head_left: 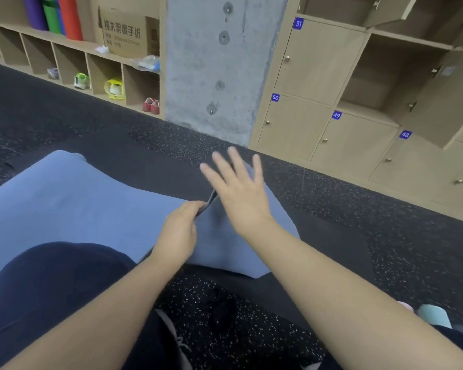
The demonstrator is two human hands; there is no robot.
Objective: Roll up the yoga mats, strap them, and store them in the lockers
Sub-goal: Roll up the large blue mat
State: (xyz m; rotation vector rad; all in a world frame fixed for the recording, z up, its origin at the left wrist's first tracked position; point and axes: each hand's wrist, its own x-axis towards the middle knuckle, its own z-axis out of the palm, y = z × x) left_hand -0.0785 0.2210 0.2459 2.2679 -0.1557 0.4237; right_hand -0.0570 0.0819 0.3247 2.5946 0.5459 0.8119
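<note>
One blue yoga mat (72, 198) lies on the dark speckled floor (332, 209), unrolled, its near end lifted and folded over into a peak. The left hand (178, 231) pinches that raised edge between thumb and fingers, while the right hand (238, 188) hovers above it, fingers spread wide. Three rolled mats (52, 14) stand on the shelf (64, 40); numbered lockers (318, 108) line the wall, several open.
</note>
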